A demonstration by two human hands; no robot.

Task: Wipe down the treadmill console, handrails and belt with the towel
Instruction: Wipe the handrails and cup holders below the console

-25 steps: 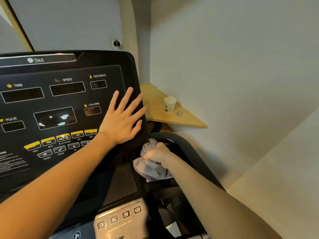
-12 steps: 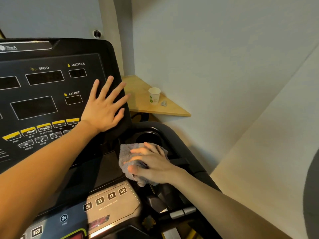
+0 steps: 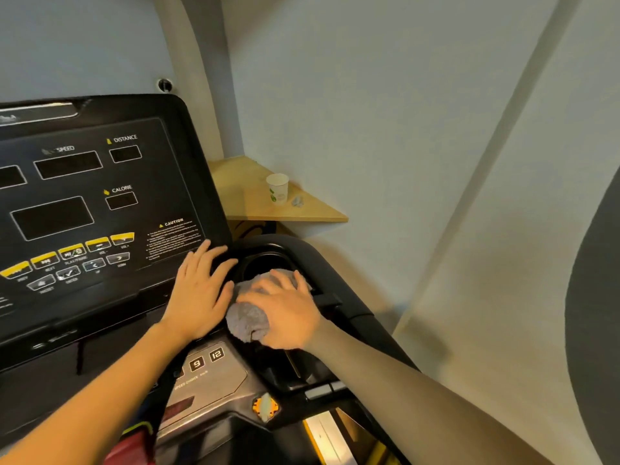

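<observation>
The black treadmill console (image 3: pixel 100 203) fills the left of the view, its display panel tilted back and its dark windows labelled speed, distance and calorie, with a row of yellow buttons (image 3: pixel 72 251) below them. To its right a curved black handrail (image 3: pixel 339 276) sweeps down from a round cup holder (image 3: pixel 265 263) set in the console's side tray. Beyond that, a wooden corner shelf (image 3: pixel 255 196) is fixed to the pale wall, carrying a white paper cup (image 3: pixel 277 188) and, just beside it, a small grey crumpled scrap (image 3: pixel 297 201) too blurred to identify. The left hand (image 3: pixel 201 293) lies flat and released, fingers spread, on the lower right corner of the display panel, grasping nothing. The right hand (image 3: pixel 288 310) presses palm-down on the grey towel (image 3: pixel 248 317), fingers draped over it and seemingly curled round its edge. The towel is bunched on the side tray at the near edge of the cup holder, touching the left hand's side.
</observation>
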